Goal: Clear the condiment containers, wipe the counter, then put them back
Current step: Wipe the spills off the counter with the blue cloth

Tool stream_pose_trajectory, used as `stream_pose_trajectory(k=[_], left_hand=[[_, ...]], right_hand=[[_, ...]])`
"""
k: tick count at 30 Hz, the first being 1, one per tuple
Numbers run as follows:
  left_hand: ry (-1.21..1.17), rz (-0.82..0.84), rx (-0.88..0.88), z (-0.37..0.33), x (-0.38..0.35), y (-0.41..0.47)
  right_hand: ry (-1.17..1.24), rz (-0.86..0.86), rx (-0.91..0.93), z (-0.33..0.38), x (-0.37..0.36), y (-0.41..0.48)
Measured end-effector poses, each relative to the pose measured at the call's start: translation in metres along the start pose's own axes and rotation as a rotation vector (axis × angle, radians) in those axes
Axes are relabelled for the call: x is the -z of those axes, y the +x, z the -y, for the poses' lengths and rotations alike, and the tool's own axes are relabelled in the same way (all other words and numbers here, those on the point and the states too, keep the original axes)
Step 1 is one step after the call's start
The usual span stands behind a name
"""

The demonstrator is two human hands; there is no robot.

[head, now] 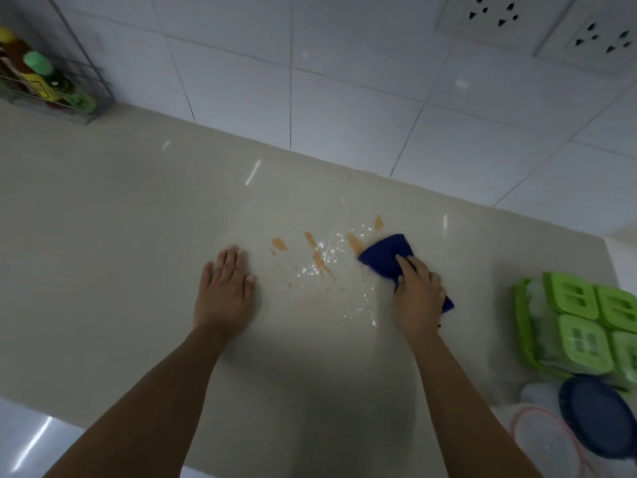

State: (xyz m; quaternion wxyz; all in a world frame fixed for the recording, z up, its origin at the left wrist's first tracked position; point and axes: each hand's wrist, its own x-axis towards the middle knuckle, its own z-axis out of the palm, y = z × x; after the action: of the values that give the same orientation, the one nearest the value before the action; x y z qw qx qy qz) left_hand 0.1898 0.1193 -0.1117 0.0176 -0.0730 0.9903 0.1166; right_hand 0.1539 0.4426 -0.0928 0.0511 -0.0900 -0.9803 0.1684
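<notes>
Orange smears and white specks (319, 260) stain the middle of the beige counter (120, 208). My right hand (417, 294) presses a dark blue cloth (386, 255) on the counter at the right edge of the stains, fingers curled over it. To the left of the stains, my left hand (225, 288) rests flat on the counter, fingers straight. At the right edge stands a green condiment set (582, 326) with several green lids. In front of it are a container with a dark blue lid (599, 415) and a clear one with a pink rim (544, 443).
A wire rack (55, 88) at the far left holds bottles with green and yellow caps against the white tiled wall. Two wall sockets (537, 25) sit at the top right. The counter's front edge runs along the bottom left.
</notes>
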Motion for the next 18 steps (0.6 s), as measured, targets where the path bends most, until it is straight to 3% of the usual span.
stream_pose_trajectory(k=[4, 9, 13, 18], left_hand=[[-0.008, 0.006, 0.002, 0.0, 0.0, 0.0], [-0.032, -0.006, -0.002, -0.001, 0.002, -0.002], [-0.034, 0.003, 0.002, -0.001, 0.005, 0.0], [-0.017, 0.006, -0.006, -0.001, 0.005, -0.002]], right_hand=[[0.002, -0.09, -0.146, -0.034, 0.009, -0.008], [0.063, -0.086, -0.276, -0.006, 0.003, 0.069], [0.047, 0.038, -0.118, 0.049, -0.015, 0.097], [0.088, 0.095, 0.231, 0.064, -0.031, 0.036]])
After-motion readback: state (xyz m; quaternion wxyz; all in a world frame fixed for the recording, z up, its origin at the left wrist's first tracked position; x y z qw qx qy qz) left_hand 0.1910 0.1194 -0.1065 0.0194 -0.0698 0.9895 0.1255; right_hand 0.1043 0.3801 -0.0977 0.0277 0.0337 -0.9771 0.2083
